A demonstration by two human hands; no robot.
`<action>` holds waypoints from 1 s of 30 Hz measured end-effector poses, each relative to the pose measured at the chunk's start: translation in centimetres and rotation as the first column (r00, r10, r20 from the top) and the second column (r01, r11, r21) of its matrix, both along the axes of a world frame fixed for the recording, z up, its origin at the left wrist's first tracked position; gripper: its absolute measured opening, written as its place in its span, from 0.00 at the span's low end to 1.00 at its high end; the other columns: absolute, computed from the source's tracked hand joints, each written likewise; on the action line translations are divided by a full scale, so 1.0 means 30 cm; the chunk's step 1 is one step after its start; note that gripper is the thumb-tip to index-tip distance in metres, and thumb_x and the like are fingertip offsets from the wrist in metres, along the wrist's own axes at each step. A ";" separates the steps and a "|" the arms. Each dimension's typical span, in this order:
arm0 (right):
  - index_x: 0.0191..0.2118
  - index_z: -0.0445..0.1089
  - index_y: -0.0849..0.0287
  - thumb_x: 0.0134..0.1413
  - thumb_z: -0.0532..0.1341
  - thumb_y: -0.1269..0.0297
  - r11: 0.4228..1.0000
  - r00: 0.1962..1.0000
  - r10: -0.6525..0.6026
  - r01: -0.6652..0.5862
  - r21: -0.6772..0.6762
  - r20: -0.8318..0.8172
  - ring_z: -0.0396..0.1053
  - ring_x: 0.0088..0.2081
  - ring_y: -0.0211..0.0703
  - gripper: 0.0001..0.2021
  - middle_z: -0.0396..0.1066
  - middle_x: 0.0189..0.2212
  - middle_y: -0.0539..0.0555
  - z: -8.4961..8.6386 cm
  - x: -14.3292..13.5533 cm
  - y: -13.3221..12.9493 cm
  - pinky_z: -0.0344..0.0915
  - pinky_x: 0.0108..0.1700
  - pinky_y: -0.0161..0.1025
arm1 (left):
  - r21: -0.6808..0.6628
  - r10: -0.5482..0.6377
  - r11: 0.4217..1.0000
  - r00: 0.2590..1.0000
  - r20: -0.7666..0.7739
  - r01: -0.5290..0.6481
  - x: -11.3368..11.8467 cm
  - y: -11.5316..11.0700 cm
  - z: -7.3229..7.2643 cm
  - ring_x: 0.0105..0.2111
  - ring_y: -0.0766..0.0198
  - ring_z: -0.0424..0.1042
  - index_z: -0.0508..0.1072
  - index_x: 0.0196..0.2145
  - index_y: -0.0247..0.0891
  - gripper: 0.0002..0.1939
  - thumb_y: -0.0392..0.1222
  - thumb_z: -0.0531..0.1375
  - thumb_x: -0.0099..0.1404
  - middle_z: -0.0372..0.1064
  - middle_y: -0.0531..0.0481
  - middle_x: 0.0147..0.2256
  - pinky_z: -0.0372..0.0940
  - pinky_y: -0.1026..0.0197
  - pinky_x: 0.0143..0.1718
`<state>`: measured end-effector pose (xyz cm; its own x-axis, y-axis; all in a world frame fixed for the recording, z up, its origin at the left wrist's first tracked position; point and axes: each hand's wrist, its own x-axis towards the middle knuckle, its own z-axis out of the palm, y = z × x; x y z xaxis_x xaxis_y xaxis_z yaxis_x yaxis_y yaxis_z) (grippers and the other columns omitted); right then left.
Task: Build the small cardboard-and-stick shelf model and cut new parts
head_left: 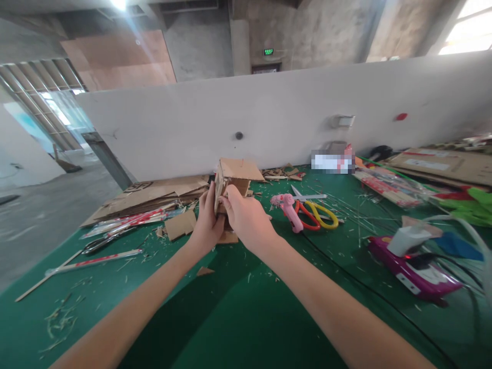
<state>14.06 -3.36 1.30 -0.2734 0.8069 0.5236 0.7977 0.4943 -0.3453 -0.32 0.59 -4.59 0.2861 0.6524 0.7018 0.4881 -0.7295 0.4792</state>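
Note:
A small cardboard structure (240,168) with a slanted top panel stands at the middle of the green table. My left hand (207,218) is wrapped round its left side, fingers up against the upright panel. Closed at the fingertips, my right hand (246,212) presses at the front edge of the same structure; whether a small piece sits between those fingers is hidden. A pink glue gun (290,211) lies just right of my hands, beside scissors with yellow handles (323,215) and another pair with orange-red handles (307,218).
A purple power strip (413,269) with plugs and cables sits at the right. Flat cardboard sheets (154,197), cardboard offcuts (180,224) and wrapped sticks (96,260) lie at the left. A white partition (184,123) rises behind the green table (215,328).

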 end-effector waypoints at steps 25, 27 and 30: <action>0.35 0.60 0.56 0.65 0.48 0.64 0.996 0.949 0.090 -0.087 0.024 -0.303 0.66 0.24 0.39 0.08 0.67 0.22 0.50 -0.036 -0.009 0.022 0.55 0.28 0.32 | 0.025 0.020 0.999 1.000 0.020 -0.021 -0.017 0.018 -0.016 0.63 0.49 0.44 0.37 0.67 0.47 0.45 0.25 0.51 0.58 0.46 0.40 0.61 0.44 0.41 0.63; 0.36 0.61 0.57 0.65 0.48 0.64 0.994 0.958 0.112 -0.106 0.038 -0.265 0.66 0.24 0.39 0.08 0.67 0.22 0.50 -0.032 -0.007 0.020 0.55 0.28 0.32 | 0.015 0.009 1.000 1.000 0.022 -0.009 -0.018 0.019 -0.015 0.63 0.50 0.46 0.37 0.67 0.48 0.43 0.26 0.51 0.60 0.47 0.40 0.61 0.45 0.42 0.63; 0.37 0.61 0.57 0.65 0.48 0.64 0.991 0.972 0.131 -0.124 0.045 -0.196 0.67 0.24 0.41 0.08 0.68 0.22 0.50 -0.025 0.000 0.019 0.55 0.28 0.33 | 0.015 0.009 1.000 1.000 0.019 -0.010 -0.018 0.018 -0.012 0.62 0.50 0.46 0.38 0.67 0.48 0.43 0.26 0.52 0.60 0.47 0.40 0.61 0.45 0.41 0.63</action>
<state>14.06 -2.79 0.54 -0.2615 0.7541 0.6025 0.6448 0.6010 -0.4723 -0.85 1.12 -4.95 0.2664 0.6440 0.7172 0.4857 -0.7324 0.4772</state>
